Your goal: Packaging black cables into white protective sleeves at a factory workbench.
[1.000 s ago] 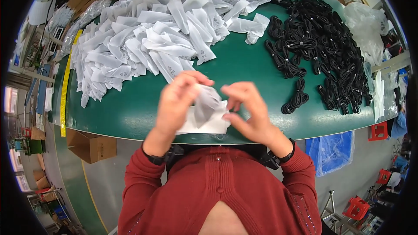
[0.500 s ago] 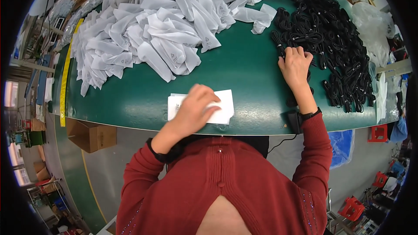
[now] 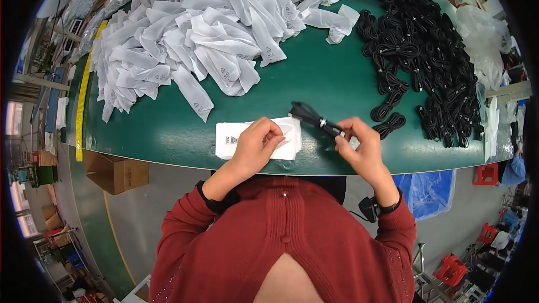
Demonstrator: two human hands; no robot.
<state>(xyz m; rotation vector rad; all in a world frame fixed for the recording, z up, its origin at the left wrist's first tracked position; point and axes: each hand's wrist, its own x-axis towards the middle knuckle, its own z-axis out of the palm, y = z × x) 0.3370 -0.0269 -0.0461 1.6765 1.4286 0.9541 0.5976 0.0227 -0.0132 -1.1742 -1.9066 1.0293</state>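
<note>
A stack of flat white pouches (image 3: 227,134) lies near the front edge of the green table. Over its right part, my left hand (image 3: 254,147) pinches the edge of the top pouch between thumb and fingers, lifting it a little. Just to the right, my right hand (image 3: 364,150) grips one end of a coiled black cable (image 3: 306,113). The bundled cable points left, its far end above the stack's upper right corner. Two loose coiled cables (image 3: 388,125) lie beyond my right hand.
A large heap of filled white pouches (image 3: 224,45) covers the far left and middle of the table (image 3: 314,81). Black coiled cables (image 3: 426,67) are heaped at right. Yellow tape (image 3: 84,106) runs along the left edge. An open cardboard box (image 3: 120,173) stands on the floor.
My right hand has come from the cable heap toward the stack, bringing a coiled cable. My left hand's fingers now pinch the top pouch. One filled pouch at the heap's near edge has shifted.
</note>
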